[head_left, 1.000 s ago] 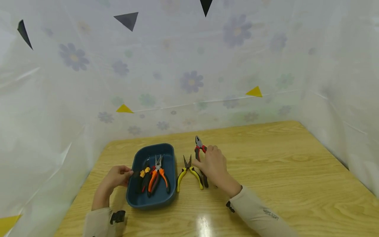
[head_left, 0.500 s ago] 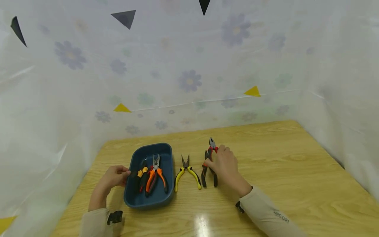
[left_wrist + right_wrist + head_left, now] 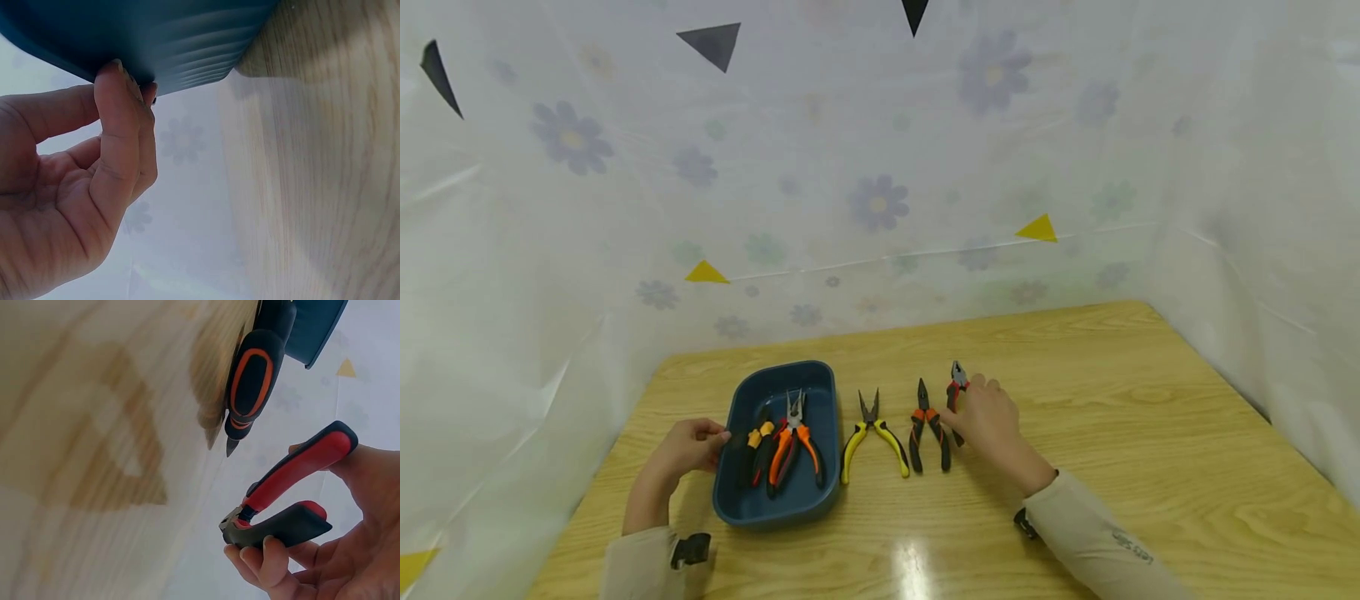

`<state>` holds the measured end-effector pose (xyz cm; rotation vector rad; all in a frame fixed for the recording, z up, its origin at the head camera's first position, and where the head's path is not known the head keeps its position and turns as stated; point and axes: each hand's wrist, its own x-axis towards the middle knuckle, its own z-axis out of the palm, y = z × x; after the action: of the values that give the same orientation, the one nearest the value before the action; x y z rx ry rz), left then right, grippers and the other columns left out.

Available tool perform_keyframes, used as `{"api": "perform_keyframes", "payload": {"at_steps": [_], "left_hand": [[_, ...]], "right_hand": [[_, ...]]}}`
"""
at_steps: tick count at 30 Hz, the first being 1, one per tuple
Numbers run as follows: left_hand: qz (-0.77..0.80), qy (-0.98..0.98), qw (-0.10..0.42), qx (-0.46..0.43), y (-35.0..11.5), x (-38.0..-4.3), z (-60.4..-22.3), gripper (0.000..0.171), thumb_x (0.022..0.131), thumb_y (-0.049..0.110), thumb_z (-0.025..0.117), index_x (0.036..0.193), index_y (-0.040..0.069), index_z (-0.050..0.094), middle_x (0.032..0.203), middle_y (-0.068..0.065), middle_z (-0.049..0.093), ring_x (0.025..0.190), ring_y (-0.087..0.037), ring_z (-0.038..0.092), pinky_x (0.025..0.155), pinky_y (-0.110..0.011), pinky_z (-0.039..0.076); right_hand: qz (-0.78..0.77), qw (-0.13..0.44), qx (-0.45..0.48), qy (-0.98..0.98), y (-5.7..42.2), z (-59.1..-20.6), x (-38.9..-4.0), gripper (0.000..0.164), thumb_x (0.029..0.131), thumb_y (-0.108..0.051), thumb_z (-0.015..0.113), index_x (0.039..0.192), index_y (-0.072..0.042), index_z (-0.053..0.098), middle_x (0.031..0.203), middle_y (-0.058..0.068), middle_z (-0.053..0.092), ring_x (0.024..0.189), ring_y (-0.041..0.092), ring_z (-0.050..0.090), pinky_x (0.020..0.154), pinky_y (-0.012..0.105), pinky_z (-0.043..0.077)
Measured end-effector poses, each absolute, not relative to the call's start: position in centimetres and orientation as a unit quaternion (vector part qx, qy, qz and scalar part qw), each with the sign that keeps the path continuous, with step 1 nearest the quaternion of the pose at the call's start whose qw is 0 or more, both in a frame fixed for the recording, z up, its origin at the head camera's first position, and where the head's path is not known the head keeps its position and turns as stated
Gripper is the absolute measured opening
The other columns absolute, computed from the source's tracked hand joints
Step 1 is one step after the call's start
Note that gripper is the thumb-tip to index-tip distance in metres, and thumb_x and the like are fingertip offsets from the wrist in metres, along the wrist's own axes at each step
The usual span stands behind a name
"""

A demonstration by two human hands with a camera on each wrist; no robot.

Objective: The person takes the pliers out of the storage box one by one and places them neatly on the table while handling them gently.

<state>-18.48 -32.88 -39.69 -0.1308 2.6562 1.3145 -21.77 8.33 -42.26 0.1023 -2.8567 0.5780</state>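
My left hand pinches the left rim of a dark blue plastic bin; the left wrist view shows its fingertips at the rim. Inside lie orange-and-black pliers and a tool with yellow-and-black handles, partly overlapped. My right hand holds red-and-black combination pliers by the handles, fingers on one and thumb side on the other. In the head view their head points away from me. Just left of them lie black pliers with orange trim, their nose pointing away.
Yellow-handled long-nose pliers lie spread on the wooden table between the bin and the orange-trimmed pliers. A pale flowered sheet hangs behind the table and at both sides.
My right hand has carried the red-and-black pliers to the right, past the orange-trimmed pliers, which now show whole. The left hand keeps its hold on the bin's rim.
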Motion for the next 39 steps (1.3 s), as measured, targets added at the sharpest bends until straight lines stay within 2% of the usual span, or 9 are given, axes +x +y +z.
{"api": "perform_keyframes", "payload": {"at_steps": [7, 21, 27, 30, 34, 39], "left_hand": [[0.440, 0.893, 0.086, -0.039, -33.0, -18.4, -39.7, 0.027, 0.100, 0.007, 0.049, 0.111, -0.017, 0.054, 0.082, -0.012, 0.064, 0.070, -0.020, 0.063, 0.066, -0.040, 0.057], [0.445, 0.890, 0.090, -0.046, -33.1, -18.4, -39.7, 0.026, 0.100, 0.007, 0.049, 0.110, -0.016, 0.054, 0.082, -0.011, 0.064, 0.070, -0.020, 0.063, 0.066, -0.040, 0.057], [0.441, 0.892, 0.091, -0.041, -33.0, -18.3, -39.7, 0.026, 0.099, 0.007, 0.050, 0.110, -0.017, 0.054, 0.082, -0.011, 0.065, 0.070, -0.020, 0.063, 0.066, -0.040, 0.057], [0.442, 0.892, 0.090, -0.042, -33.0, -18.3, -39.7, 0.026, 0.099, 0.006, 0.050, 0.110, -0.017, 0.054, 0.082, -0.011, 0.065, 0.070, -0.020, 0.063, 0.066, -0.040, 0.057], [0.443, 0.891, 0.089, -0.042, -33.0, -18.4, -39.6, 0.026, 0.099, 0.006, 0.050, 0.110, -0.017, 0.054, 0.081, -0.011, 0.065, 0.069, -0.020, 0.063, 0.066, -0.040, 0.057], [0.444, 0.891, 0.090, -0.040, -33.0, -18.6, -39.7, 0.027, 0.099, 0.007, 0.050, 0.110, -0.017, 0.054, 0.081, -0.011, 0.065, 0.069, -0.020, 0.063, 0.066, -0.041, 0.057]], "right_hand": [[0.176, 0.078, 0.043, -0.980, 8.6, -42.5, -21.9, 0.051, 0.080, -0.040, 0.077, 0.081, 0.003, 0.050, 0.068, 0.013, 0.046, 0.054, 0.023, 0.047, 0.043, 0.031, 0.039], [0.158, 0.034, 0.058, -0.985, 9.0, -43.3, -22.4, 0.055, 0.080, -0.036, 0.077, 0.095, 0.012, 0.055, 0.076, 0.019, 0.051, 0.064, 0.026, 0.052, 0.049, 0.037, 0.047], [0.155, 0.002, 0.070, -0.985, 9.0, -43.5, -22.5, 0.050, 0.081, -0.034, 0.077, 0.090, 0.009, 0.053, 0.074, 0.018, 0.050, 0.063, 0.027, 0.055, 0.049, 0.037, 0.049], [0.164, -0.011, 0.073, -0.984, 9.0, -43.6, -22.7, 0.050, 0.082, -0.032, 0.077, 0.092, 0.011, 0.054, 0.075, 0.019, 0.051, 0.063, 0.027, 0.055, 0.049, 0.036, 0.048], [0.165, -0.013, 0.081, -0.983, 9.0, -43.6, -22.8, 0.050, 0.082, -0.030, 0.077, 0.094, 0.013, 0.056, 0.077, 0.021, 0.053, 0.064, 0.027, 0.055, 0.049, 0.036, 0.049], [0.142, -0.004, 0.100, -0.985, 9.0, -43.7, -22.7, 0.047, 0.082, -0.031, 0.077, 0.087, 0.012, 0.056, 0.075, 0.020, 0.051, 0.062, 0.026, 0.055, 0.050, 0.036, 0.050]]}}
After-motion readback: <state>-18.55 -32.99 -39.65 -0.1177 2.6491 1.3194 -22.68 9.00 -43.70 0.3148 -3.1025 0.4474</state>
